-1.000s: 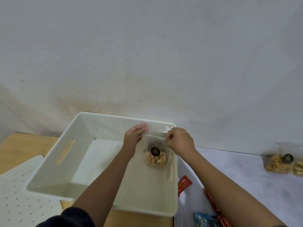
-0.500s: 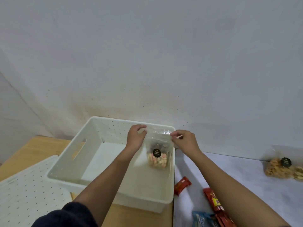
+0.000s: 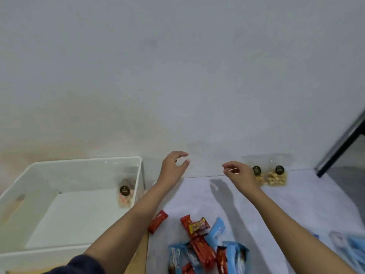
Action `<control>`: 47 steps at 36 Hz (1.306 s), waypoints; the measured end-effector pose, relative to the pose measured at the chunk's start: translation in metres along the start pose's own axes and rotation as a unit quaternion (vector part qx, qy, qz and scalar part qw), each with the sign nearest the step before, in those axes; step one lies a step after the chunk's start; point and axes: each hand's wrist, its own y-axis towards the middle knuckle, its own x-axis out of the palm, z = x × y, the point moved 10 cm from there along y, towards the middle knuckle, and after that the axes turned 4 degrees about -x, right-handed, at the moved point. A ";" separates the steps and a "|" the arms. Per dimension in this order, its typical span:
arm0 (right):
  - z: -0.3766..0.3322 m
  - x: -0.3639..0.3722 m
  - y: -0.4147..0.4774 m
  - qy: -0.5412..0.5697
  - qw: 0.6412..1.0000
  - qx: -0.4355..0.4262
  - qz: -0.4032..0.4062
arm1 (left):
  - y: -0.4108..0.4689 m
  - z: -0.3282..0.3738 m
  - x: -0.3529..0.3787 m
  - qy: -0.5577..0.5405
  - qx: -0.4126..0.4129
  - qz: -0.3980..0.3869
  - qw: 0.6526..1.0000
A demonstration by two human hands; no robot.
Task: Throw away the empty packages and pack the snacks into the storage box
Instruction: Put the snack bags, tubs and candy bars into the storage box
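Note:
The white storage box stands at the left, and a clear snack bag with a black round label leans in its far right corner. My left hand hovers just right of the box, fingers curled apart and holding nothing. My right hand is farther right, also with nothing in it, close to two clear bags of yellowish snacks by the wall. A heap of red and blue wrapped snacks lies near the front, with a single red bar to its left.
A pale cloth covers the table's right part; bare wood shows under the box. More blue packets lie at the right edge. The wall runs close behind, and a dark frame leans at the far right.
Both hands let go of the clear snack bag, which stays in the box's corner. They have moved right, out of the box, and the view has swung right.

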 end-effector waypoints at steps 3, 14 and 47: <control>0.032 -0.051 0.000 -0.022 0.999 0.011 0.021 | 0.000 0.018 0.059 0.017 0.017 -0.031 0.999; 0.147 -0.198 0.033 -0.124 0.991 0.028 0.040 | 0.020 0.057 0.232 0.168 0.054 -0.049 0.983; 0.197 -0.207 0.131 -0.275 0.944 -0.173 0.060 | 0.073 0.039 0.312 0.508 0.112 0.092 0.849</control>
